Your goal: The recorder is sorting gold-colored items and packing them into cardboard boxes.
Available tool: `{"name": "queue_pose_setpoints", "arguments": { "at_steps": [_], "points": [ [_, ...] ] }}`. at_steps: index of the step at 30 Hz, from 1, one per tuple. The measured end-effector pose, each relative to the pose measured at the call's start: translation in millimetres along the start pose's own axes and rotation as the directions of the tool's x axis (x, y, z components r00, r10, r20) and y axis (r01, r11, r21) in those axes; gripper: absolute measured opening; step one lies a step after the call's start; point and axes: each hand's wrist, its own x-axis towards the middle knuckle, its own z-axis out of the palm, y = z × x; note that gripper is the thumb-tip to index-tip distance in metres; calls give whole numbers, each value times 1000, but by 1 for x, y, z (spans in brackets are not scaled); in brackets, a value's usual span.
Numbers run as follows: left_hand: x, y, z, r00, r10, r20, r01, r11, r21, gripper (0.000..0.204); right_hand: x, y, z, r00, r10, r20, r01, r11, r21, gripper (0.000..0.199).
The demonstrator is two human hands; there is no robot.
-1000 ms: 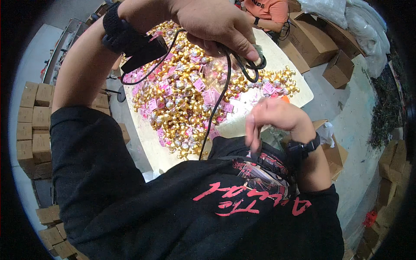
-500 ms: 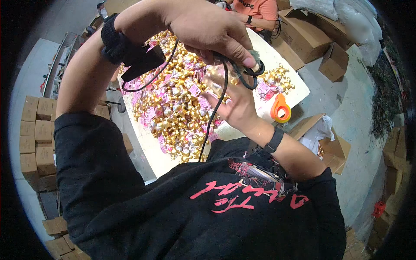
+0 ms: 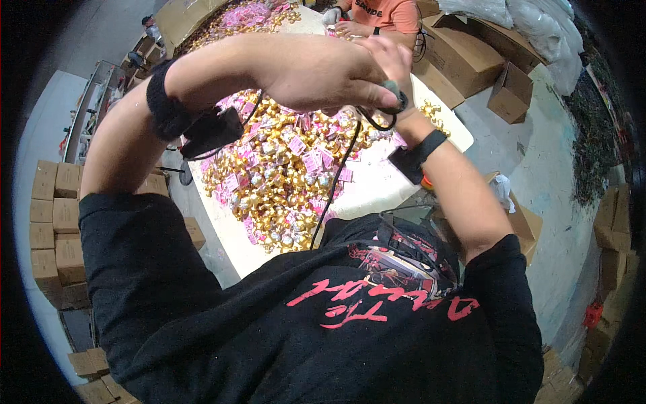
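Observation:
My left hand [image 3: 330, 77] is closed, its thumb and fingers pinching a looped black cable [image 3: 381, 126] with a small dark greenish piece [image 3: 400, 95] at the thumb tip. The cable hangs down toward my shirt. Just beyond that piece, my right hand [image 3: 392, 59] is raised with its fingers stretched out; part of it is hidden behind the left hand. Beneath both hands lies a large pile of shiny gold trinkets [image 3: 269, 182] with pink tags. Black bands with dark flat pieces circle both wrists.
The pile rests on a white table [image 3: 377, 185]. An orange ring-shaped thing [image 3: 426, 182] shows behind my right wrist. Across the table sits a person in an orange shirt [image 3: 390, 17]. Open cardboard boxes [image 3: 464, 54] stand right, stacked cartons [image 3: 57, 222] left.
My right hand has risen from over the pile to beside the left hand. The left hand has lowered slightly with the cable. My right forearm now covers most of the orange ring-shaped thing.

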Motion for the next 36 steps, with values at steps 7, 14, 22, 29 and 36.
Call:
{"name": "queue_pose_setpoints", "arguments": {
  "at_steps": [7,14,22,29,36],
  "points": [
    [3,-11,22,968,26,-248,-13,998,57,50,49,38,-64,924,-381,41,375,878,-296,26],
    [20,-12,28,927,212,-310,-149,966,213,39,86,50,-95,856,-512,71,494,770,-404,20],
    [39,-7,51,821,46,-569,-111,991,-80,59,105,45,-134,822,-566,61,517,698,-494,17],
    [38,-3,63,737,-32,-675,-108,980,-165,48,98,52,-143,806,-593,-3,526,718,-456,22],
    [53,-22,46,941,-144,-306,-144,648,-748,40,115,26,-143,769,-639,3,545,652,-527,22]
  ]
}}
